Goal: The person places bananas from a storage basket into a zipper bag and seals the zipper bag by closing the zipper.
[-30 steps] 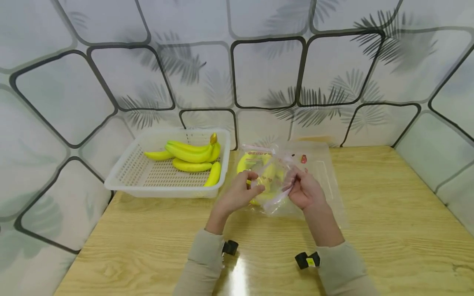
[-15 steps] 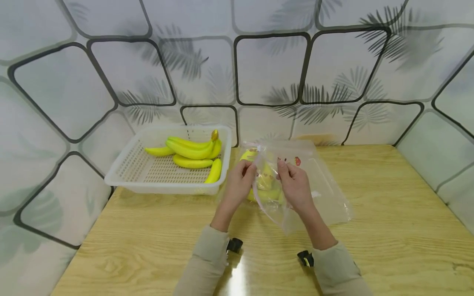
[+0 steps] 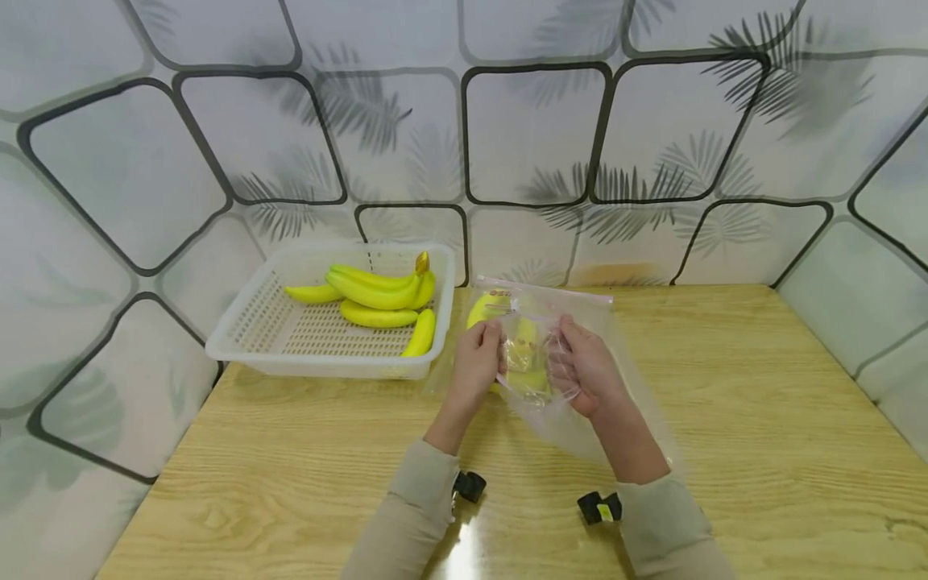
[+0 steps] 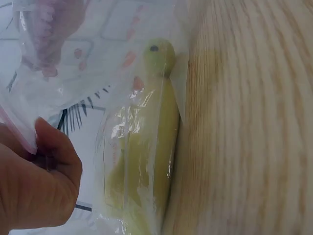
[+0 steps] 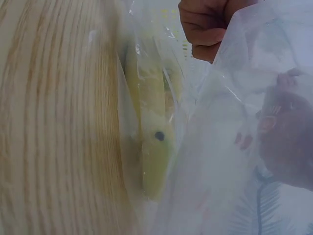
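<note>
In the head view my left hand (image 3: 474, 366) pinches the pink zip edge of a clear plastic zip bag (image 3: 569, 427). That pinch shows close up in the left wrist view, thumb and fingers on the pink strip (image 4: 19, 127). My right hand (image 3: 590, 366) grips the bag's other side, its curled fingers seen through the film and its thumb pointing up. Between and behind the hands, yellow bananas (image 3: 532, 379) lie under clear plastic on the table; whether they are in this same bag I cannot tell. A dark-tipped banana (image 5: 155, 161) shows through film in the right wrist view.
Left of the hands stands a white perforated plastic basket (image 3: 319, 366) holding several bananas (image 3: 377, 292). The wooden table (image 3: 783, 419) runs back to a patterned cloth wall (image 3: 532, 137). A second pink zip strip (image 3: 551, 290) lies behind the hands.
The right hand has let go and regripped the plastic, now with its fingers behind the film. The left hand has closed on the zip edge, and the bag's mouth has been drawn apart.
</note>
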`<act>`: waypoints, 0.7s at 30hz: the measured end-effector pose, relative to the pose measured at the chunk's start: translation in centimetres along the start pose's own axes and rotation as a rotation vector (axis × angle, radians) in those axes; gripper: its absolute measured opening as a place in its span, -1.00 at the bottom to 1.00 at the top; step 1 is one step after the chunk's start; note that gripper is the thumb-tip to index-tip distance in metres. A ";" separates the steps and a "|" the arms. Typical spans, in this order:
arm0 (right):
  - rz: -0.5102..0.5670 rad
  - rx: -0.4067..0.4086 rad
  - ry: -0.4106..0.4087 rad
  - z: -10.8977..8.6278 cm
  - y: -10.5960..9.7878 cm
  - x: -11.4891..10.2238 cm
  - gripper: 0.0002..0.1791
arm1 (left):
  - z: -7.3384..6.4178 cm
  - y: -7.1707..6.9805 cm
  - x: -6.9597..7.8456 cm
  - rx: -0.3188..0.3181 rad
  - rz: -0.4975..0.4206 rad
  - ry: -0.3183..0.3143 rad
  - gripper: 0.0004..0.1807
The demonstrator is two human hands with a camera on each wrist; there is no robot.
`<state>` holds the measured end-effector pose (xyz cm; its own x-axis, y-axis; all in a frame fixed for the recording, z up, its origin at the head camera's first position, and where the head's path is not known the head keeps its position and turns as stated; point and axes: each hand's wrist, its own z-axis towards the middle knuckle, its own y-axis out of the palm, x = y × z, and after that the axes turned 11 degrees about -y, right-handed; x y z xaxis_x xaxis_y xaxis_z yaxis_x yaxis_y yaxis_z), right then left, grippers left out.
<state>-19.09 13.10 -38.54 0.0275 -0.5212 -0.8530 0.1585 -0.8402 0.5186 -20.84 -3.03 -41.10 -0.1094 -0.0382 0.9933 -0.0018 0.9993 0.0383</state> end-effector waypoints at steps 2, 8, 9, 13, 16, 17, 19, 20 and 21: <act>0.005 0.006 0.008 0.1 -0.1 -0.1 -0.48 | 0.0 0.1 0.0 0.016 0.007 0.000 -0.61; -0.252 0.123 -0.064 0.5 -0.2 0.0 -0.48 | -0.5 -0.5 0.8 -0.008 0.183 0.035 -0.65; -0.304 0.145 -0.083 0.5 -0.2 0.0 -0.47 | -0.7 -0.6 1.0 -0.026 0.225 0.043 -0.67; -0.390 0.196 -0.132 0.4 -0.3 -0.3 -0.46 | -1.2 -1.3 1.8 -0.141 0.374 0.048 -0.72; -0.357 0.222 -0.141 0.4 -0.3 -0.5 -0.47 | -1.3 -1.6 2.0 -0.179 0.419 0.054 -0.71; -0.346 0.235 -0.144 0.4 -0.3 -0.7 -0.47 | -1.3 -1.6 2.0 -0.178 0.417 0.061 -0.70; -0.331 0.263 -0.147 0.4 -0.3 -0.8 -0.48 | -1.3 -1.6 2.0 -0.157 0.398 0.073 -0.70; -0.328 0.281 -0.148 0.4 -0.3 -0.9 -0.48 | -1.3 -1.6 2.0 -0.139 0.398 0.087 -0.71; -0.328 0.296 -0.146 0.4 -0.3 -1.0 -0.48 | -1.4 -1.5 2.0 -0.125 0.402 0.099 -0.71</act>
<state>-19.59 13.82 -37.79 -0.1195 -0.2189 -0.9684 -0.1530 -0.9597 0.2358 -19.69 -4.63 -39.00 0.0193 0.3481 0.9373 0.1421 0.9270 -0.3472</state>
